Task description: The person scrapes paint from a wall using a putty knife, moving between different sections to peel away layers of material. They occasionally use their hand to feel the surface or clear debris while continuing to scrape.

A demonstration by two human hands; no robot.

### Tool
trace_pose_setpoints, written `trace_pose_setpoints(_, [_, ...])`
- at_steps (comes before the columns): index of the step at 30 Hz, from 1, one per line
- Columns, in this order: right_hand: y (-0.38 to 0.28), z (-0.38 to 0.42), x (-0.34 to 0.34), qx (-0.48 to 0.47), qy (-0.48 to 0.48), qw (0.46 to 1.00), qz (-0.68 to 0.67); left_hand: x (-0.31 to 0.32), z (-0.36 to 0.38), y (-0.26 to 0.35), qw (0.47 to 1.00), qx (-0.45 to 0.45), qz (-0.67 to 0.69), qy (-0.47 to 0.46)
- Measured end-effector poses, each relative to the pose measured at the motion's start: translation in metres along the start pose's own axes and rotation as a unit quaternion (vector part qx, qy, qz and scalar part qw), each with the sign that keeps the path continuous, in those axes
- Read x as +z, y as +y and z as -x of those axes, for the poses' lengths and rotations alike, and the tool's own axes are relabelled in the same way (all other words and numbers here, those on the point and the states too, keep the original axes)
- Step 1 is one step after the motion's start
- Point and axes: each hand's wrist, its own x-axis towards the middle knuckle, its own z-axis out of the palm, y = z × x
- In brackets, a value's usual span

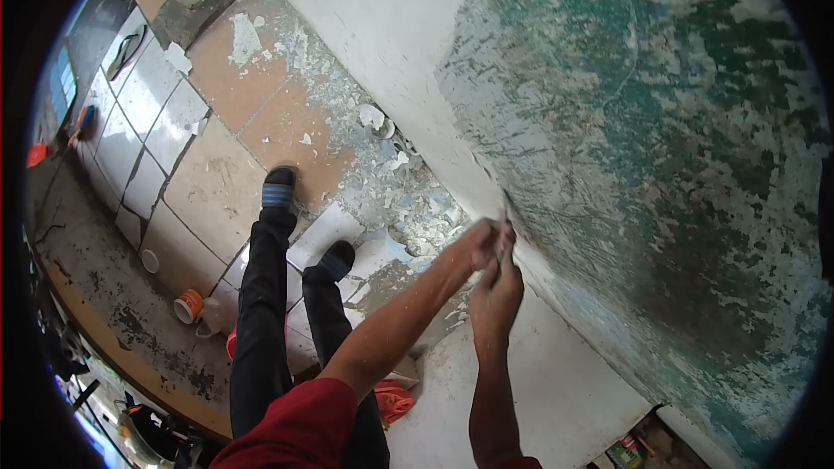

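Note:
Both hands meet on a thin scraper (pixel 506 213), seen nearly edge-on, its tip against the wall (pixel 573 122). My left hand (pixel 486 243) is closed around its upper part. Just below, my right hand (pixel 495 295) grips the lower part, with fingers wrapped round it. Most of the handle is hidden by the fingers. Beside the hands, the wall's upper area is scraped to patchy green and grey, while a white painted band (pixel 382 43) runs along its foot.
Paint flakes (pixel 426 217) litter the tiled floor (pixel 217 182) along the wall. My sandalled feet stand near the debris. An orange-and-white tub (pixel 188 306) sits beside a curved ledge (pixel 130 313). A red-orange bag (pixel 393 402) lies near my legs. A pale slab (pixel 539 373) is below my hands.

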Motion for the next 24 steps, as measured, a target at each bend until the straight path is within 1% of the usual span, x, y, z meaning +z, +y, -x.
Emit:
trace_pose_setpoints(2, [0.0, -0.028, 0.015, 0.008, -0.068, 0.997, 0.027, -0.015, -0.006, 0.033, 0.996, 0.05, 0.055, 0.058])
trace_pose_setpoints(3, [-0.001, -0.035, 0.026, -0.084, -0.007, 0.996, -0.03, -0.014, 0.0, 0.037, 0.996, 0.07, 0.01, 0.056])
trace_pose_setpoints(5, [0.005, -0.02, 0.022, -0.061, 0.002, 0.997, -0.052, -0.012, 0.006, 0.029, 0.993, 0.075, -0.052, 0.076])
trace_pose_setpoints(6, [0.005, -0.008, 0.016, -0.045, 0.007, 0.997, -0.063, -0.003, 0.012, 0.015, 0.99, 0.074, -0.082, 0.089])
trace_pose_setpoints(7, [0.011, 0.004, 0.011, -0.053, 0.032, 0.996, -0.063, 0.006, 0.014, -0.006, 0.983, 0.089, -0.102, 0.121])
trace_pose_setpoints(8, [0.011, 0.001, 0.008, -0.035, 0.018, 0.997, -0.065, 0.008, 0.013, -0.015, 0.991, 0.054, -0.08, 0.093])
trace_pose_setpoints(10, [0.009, -0.009, 0.003, 0.001, -0.008, 0.998, -0.065, -0.001, 0.002, 0.0, 0.997, 0.043, -0.021, 0.053])
trace_pose_setpoints(11, [0.013, -0.022, 0.009, -0.008, -0.031, 0.998, -0.055, -0.012, -0.009, 0.016, 0.996, 0.066, -0.01, 0.064])
trace_pose_setpoints(12, [0.012, -0.029, 0.012, 0.003, -0.058, 0.998, -0.01, -0.007, -0.006, 0.024, 0.99, 0.096, -0.031, 0.1])
trace_pose_setpoints(14, [0.021, -0.023, 0.025, -0.089, -0.005, 0.993, -0.072, -0.004, 0.006, 0.023, 0.987, 0.087, -0.049, 0.128])
trace_pose_setpoints(16, [0.028, -0.003, 0.016, -0.097, 0.048, 0.99, -0.092, 0.013, 0.016, -0.006, 0.978, 0.091, -0.139, 0.129])
trace_pose_setpoints(17, [0.028, 0.003, 0.009, -0.1, 0.071, 0.988, -0.099, 0.03, 0.019, -0.021, 0.984, 0.069, -0.084, 0.144])
trace_pose_setpoints(18, [0.019, 0.0, 0.001, -0.062, 0.048, 0.992, -0.104, 0.02, 0.009, -0.017, 0.985, 0.068, -0.089, 0.13])
trace_pose_setpoints(20, [0.034, -0.026, 0.02, -0.062, -0.002, 0.996, -0.062, -0.003, -0.004, 0.012, 0.989, 0.091, -0.054, 0.107])
trace_pose_setpoints(21, [0.027, -0.033, 0.023, -0.062, -0.017, 0.996, -0.063, -0.003, -0.007, 0.022, 0.978, 0.124, -0.042, 0.161])
trace_pose_setpoints(22, [0.026, -0.034, 0.029, -0.098, -0.008, 0.993, -0.063, -0.007, -0.003, 0.029, 0.982, 0.114, -0.043, 0.141])
trace_pose_setpoints(24, [0.014, -0.016, 0.013, -0.061, -0.014, 0.997, -0.046, -0.005, 0.004, 0.017, 0.981, 0.096, -0.083, 0.149])
